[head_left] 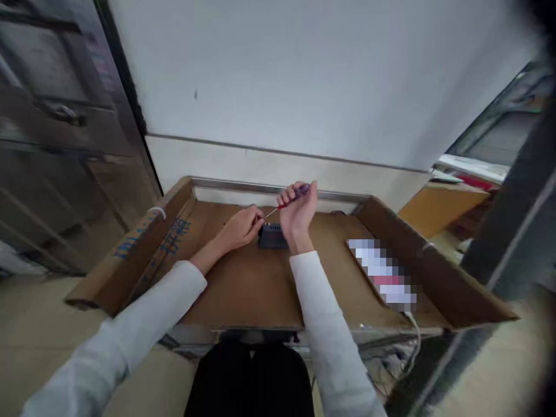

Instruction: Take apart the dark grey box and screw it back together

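My right hand is wrapped round the red and purple handle of a screwdriver. Its thin metal shaft slants down and left, and the tip ends by the fingers of my left hand. Those fingers are pinched together at the far left corner of a small dark box with slots along its back edge. What they pinch, if anything, is too small to make out. The box lies on the cardboard between my two hands, partly covered by my right wrist.
Brown cardboard lines the table, with raised flaps at left and right. A phone with a blurred-out screen lies at the right, a white cable running off the front edge. Behind stands a white wall; a metal door is at the left.
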`<state>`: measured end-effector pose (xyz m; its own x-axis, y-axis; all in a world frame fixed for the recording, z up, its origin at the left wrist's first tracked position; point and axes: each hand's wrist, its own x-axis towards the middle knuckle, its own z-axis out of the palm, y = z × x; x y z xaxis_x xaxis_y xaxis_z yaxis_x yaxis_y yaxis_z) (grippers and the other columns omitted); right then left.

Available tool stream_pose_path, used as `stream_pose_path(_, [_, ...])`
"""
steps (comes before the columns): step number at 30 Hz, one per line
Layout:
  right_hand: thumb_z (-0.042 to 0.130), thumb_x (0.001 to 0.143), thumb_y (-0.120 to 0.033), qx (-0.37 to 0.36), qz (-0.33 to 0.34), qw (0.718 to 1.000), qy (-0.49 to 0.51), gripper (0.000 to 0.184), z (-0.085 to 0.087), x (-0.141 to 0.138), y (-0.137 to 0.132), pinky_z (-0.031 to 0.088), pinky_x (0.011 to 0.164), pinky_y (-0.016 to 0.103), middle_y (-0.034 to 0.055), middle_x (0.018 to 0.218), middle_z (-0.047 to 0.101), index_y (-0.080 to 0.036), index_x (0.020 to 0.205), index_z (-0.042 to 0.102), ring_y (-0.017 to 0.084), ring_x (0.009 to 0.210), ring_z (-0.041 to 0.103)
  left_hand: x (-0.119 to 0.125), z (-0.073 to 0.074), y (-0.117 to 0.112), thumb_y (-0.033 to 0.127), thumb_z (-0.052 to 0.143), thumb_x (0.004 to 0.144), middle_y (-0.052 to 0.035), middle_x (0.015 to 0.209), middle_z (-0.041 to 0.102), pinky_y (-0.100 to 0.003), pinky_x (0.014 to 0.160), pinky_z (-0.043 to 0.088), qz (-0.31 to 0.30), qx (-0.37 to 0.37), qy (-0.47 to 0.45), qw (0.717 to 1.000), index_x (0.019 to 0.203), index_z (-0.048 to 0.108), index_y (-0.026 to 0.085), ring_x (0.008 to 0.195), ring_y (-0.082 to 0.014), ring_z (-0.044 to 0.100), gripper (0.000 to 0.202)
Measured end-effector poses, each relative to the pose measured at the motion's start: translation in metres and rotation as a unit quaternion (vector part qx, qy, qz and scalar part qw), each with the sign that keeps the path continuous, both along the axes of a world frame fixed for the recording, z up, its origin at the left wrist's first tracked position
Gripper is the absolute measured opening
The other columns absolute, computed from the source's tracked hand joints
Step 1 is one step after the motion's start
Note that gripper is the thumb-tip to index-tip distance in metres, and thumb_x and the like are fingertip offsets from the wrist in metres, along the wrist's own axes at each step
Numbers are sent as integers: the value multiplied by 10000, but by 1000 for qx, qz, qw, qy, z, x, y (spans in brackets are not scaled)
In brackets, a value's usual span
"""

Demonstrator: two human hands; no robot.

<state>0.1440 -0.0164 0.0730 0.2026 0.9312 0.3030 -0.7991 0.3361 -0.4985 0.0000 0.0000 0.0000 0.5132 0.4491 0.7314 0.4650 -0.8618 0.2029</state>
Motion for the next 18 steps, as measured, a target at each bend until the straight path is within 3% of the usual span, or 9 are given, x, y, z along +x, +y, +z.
stream_pose_path(5, [348,916,-497,-3,-28,999,-14,407,-1,2,-1,241,443,208,-74,539,274,-203,642,414,57,434,282,-11,4,11,324,272,990,-56,842,548,-314,732,443,6,-15,40,999,945,410,189,750,-176,540,198])
stream_pose_path(8, [376,888,-521,2,-80,996,-31,392,-2,3,-1,232,435,211,-79,539,272,-211,649,397,56,426,264,-26,10,19,333,269,985,-72,860,556,-316,729,432,95,-25,39,994,950,428,179,772,-187,544,224])
stream_pose_path(11, [391,869,-524,3,-126,991,-35,373,-3,4,-2,211,418,215,-86,519,274,-217,658,390,56,412,253,-42,14,23,333,285,969,-80,876,575,-314,713,418,157,-49,99,982,917,467,176,768,-191,547,245])
stream_pose_path(18, [342,868,-461,-50,-182,982,9,296,-2,11,-4,124,369,231,-100,469,231,-229,686,364,64,360,186,-67,16,26,375,435,865,-46,838,651,-289,650,411,185,-223,208,934,892,559,199,715,-190,582,217])
